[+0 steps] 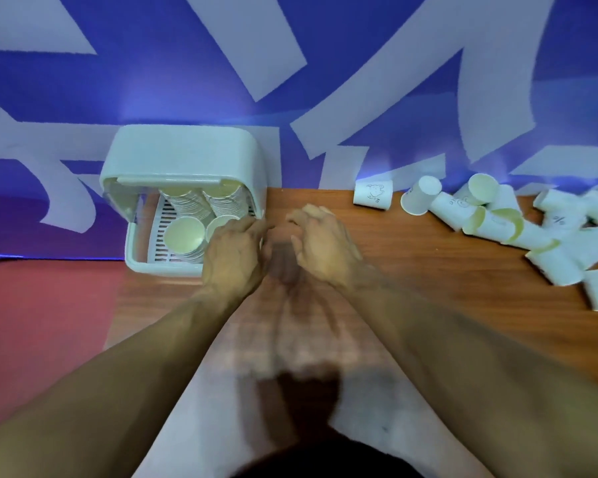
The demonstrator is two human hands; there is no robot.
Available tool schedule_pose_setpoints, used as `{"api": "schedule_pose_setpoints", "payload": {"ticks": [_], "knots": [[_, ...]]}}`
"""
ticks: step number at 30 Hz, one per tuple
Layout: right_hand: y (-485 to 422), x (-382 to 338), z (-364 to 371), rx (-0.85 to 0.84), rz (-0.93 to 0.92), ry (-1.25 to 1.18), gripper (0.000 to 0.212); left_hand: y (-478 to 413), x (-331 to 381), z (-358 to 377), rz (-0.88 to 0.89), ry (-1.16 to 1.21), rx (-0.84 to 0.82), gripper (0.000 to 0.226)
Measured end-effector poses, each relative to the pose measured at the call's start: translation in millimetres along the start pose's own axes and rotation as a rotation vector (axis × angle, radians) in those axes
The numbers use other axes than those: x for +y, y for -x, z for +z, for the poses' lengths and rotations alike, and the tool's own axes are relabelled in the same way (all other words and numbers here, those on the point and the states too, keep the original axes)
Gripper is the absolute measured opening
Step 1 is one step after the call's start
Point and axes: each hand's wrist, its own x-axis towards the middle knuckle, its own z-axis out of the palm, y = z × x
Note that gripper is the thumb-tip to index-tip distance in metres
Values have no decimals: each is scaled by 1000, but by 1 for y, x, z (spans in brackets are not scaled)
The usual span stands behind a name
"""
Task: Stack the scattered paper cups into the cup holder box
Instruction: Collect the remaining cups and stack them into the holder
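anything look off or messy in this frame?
Yes. A heap of paper cups lies tipped over on the wooden table at the right, mouths pointing every way, some overlapping. The stacks in the cup holder box look orderly. Both hands, left hand and right hand, appear empty.

A wooden table with a reddish-brown grain carries everything; at its far left corner stands the white cup holder box, its lid tipped back and its slotted tray holding stacks of nested cups, with the box's left part reaching past the table's left edge. Along the far right edge lies a heap of white paper cups, most on their sides and touching or overlapping one another; one cup at the heap's left end bears a small line drawing and sits slightly apart from the rest.
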Motion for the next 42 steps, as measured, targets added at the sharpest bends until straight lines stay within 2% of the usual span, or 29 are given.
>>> {"api": "schedule_pose_setpoints", "payload": {"ticks": [7,14,21,24,28,31,34,36,39,42], "knots": [[65,113,-52,86,259,29,30,-35,114,45,166,47,-123,31],[125,237,-90,108,414,39,25,-69,233,108,198,104,-229,33],[145,346,-104,51,569,50,40,-113,315,176,277,100,-426,38],[134,373,-103,48,564,39,46,-137,335,197,302,28,-489,45],[109,397,-100,19,513,36,54,-170,343,220,255,-45,-458,49],[93,407,-94,-33,477,39,49,-188,341,230,240,-111,-503,48],[84,411,-85,-71,460,141,47,-192,337,235,286,-162,-511,43],[84,410,-81,-92,449,215,51,-191,336,238,322,-206,-489,49],[86,405,-77,-144,480,176,58,-188,334,239,338,-260,-484,62],[94,399,-78,-199,518,153,58,-183,334,235,383,-338,-501,59]]}}
